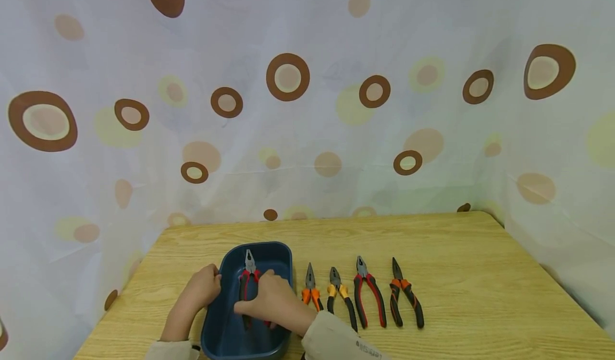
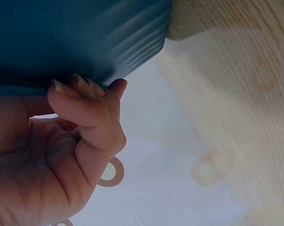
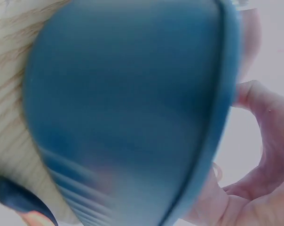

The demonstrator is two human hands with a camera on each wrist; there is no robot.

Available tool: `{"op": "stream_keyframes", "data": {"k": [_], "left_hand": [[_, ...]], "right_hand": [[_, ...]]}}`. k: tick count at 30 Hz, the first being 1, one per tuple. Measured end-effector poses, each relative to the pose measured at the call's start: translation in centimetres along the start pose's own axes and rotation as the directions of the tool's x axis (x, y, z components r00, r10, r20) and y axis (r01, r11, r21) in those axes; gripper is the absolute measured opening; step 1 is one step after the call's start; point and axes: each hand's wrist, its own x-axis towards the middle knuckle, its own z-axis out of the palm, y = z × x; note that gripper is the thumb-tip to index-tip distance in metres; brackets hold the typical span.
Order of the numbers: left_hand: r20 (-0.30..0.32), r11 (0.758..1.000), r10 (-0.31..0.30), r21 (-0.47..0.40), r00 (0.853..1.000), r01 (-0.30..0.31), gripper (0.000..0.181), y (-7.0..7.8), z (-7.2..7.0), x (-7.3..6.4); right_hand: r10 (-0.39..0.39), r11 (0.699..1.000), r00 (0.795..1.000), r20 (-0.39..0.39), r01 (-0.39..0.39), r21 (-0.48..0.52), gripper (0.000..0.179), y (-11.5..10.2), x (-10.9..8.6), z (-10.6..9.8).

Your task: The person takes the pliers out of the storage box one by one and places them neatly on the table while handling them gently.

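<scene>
A dark blue rectangular bin [image 1: 229, 330] stands toward the left of the table. My left hand [image 1: 203, 288] grips its left rim, with curled fingers [image 2: 81, 106] against the wall in the left wrist view. Combination pliers [image 1: 250, 263] with red and black handles are inside the bin outline, nose pointing away from me. Over the handles, my right hand [image 1: 274, 298] holds them, thumb on the left side and fingers on the right. In the right wrist view the bin wall [image 3: 123, 94] hides much of this hand and the pliers.
Right of the bin lie orange-handled long-nose pliers [image 1: 310, 280], yellow-and-black pliers [image 1: 334, 280], red-and-black combination pliers [image 1: 362, 269] and orange-and-black long-nose pliers [image 1: 396, 272], in a row. A spotted curtain [image 1: 307, 119] hangs behind the wooden table [image 1: 480, 296].
</scene>
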Motion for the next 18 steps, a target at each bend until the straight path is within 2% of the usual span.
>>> {"op": "stream_keyframes", "data": {"k": [7, 18], "left_hand": [[0.012, 0.999, -0.03, -0.038, 0.999, 0.031, 0.014, 0.2, -0.1, -0.2], [0.017, 0.999, -0.033, -0.043, 0.999, 0.034, 0.015, 0.2, 0.1, -0.2]], "right_hand": [[-0.016, 0.999, 1.0, -0.016, 0.017, 0.04, 0.098, -0.1, -1.1, -1.5], [-0.009, 0.997, 0.999, -0.042, 0.012, 0.078, 0.102, 0.8, -3.1, -3.9]]}}
